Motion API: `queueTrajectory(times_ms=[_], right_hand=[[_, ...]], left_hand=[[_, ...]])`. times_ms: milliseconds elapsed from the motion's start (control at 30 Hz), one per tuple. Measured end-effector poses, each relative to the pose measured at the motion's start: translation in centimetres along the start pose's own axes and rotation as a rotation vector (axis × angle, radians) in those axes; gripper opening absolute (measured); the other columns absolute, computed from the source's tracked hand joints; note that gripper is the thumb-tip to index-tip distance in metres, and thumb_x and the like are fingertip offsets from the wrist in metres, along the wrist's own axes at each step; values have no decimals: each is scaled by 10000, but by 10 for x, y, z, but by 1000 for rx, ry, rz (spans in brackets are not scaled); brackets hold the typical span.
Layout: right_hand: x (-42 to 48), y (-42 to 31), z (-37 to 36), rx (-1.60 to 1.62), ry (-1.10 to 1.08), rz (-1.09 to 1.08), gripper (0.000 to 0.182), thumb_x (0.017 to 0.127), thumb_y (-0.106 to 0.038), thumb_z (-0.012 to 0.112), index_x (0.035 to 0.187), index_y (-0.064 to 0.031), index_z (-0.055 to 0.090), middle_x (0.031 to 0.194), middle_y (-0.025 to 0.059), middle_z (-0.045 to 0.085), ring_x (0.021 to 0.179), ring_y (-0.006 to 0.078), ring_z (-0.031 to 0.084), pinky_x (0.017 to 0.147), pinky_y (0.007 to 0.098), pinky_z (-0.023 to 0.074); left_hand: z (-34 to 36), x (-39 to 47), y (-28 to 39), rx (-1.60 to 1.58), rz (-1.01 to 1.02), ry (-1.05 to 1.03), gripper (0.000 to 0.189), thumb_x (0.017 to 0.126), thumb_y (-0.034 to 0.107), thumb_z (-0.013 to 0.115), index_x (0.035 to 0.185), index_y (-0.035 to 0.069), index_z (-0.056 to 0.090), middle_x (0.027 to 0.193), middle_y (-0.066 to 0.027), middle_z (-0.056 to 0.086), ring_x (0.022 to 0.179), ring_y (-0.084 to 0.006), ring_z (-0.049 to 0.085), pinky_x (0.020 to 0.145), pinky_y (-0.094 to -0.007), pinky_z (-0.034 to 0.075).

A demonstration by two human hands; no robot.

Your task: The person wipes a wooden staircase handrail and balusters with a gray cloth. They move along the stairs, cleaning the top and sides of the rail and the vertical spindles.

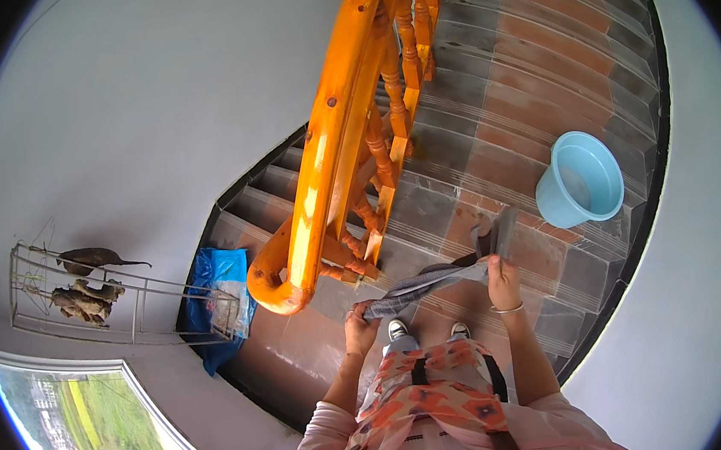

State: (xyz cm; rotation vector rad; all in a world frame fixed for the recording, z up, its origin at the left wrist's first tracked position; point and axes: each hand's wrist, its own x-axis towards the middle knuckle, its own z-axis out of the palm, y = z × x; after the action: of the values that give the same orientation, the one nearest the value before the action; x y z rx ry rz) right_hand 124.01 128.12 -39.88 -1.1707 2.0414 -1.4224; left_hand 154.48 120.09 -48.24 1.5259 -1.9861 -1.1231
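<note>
A dark grey cloth (427, 283) stretches between my two hands, bunched and partly twisted along its length. My left hand (361, 328) grips its near-left end, just below the curled end of the wooden handrail (322, 151). My right hand (504, 283) holds the other end, and a loose grey flap sticks up past the fingers, somewhat blurred. Beyond and to the right of that hand, a light blue plastic bucket (550, 192) stands on the stair treads. Inside it a pale patch shows at the bottom; whether it holds water I cannot tell.
Tiled stairs (534, 75) rise ahead on the right, and more steps (255, 195) lie left of the turned balusters (393, 87). A metal rack (136, 309) with dark hanging items (87, 300) stands by the left wall. Blue plastic bags (211, 283) lie beside it, near a window (95, 428).
</note>
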Motion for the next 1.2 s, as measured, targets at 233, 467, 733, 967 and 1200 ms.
queueTrajectory(times_ms=[233,467,733,967,1200], right_hand=[[-12,-90,1,483,-181,109,432,921,-410,490,1016,-6,611,934,94,634,887,183,565,820,292,413],[-16,-83,-9,37,-613,-114,679,671,-242,779,1258,-63,489,1241,143,547,1177,279,496,1019,341,350],[-56,68,-22,-479,-287,190,363,633,-173,723,975,-87,634,1018,135,590,982,323,559,822,407,466],[-9,55,-44,-425,209,252,304,704,-220,649,993,-136,604,960,121,556,945,350,546,808,427,466],[39,204,-27,-125,-117,-120,444,774,-244,652,1153,-67,501,1030,99,584,924,280,571,816,369,467]], left_hand=[[8,31,-5,-1545,-503,-305,653,861,542,495,1355,138,364,1348,-36,448,1184,-254,460,993,-403,353],[-21,54,54,-1445,-368,-310,753,861,678,303,1359,119,381,1366,-75,437,1248,-289,405,1056,-452,301],[-28,-2,139,-1493,-134,-583,651,884,546,425,1311,54,425,1323,-104,476,1222,-265,445,1051,-417,327],[-21,-25,219,-1811,189,-905,632,898,494,436,1332,38,390,1335,-122,451,1246,-267,408,1076,-394,283],[80,-13,142,-1581,-230,-594,599,905,466,435,1326,41,398,1328,-117,456,1238,-261,415,1069,-390,292]])
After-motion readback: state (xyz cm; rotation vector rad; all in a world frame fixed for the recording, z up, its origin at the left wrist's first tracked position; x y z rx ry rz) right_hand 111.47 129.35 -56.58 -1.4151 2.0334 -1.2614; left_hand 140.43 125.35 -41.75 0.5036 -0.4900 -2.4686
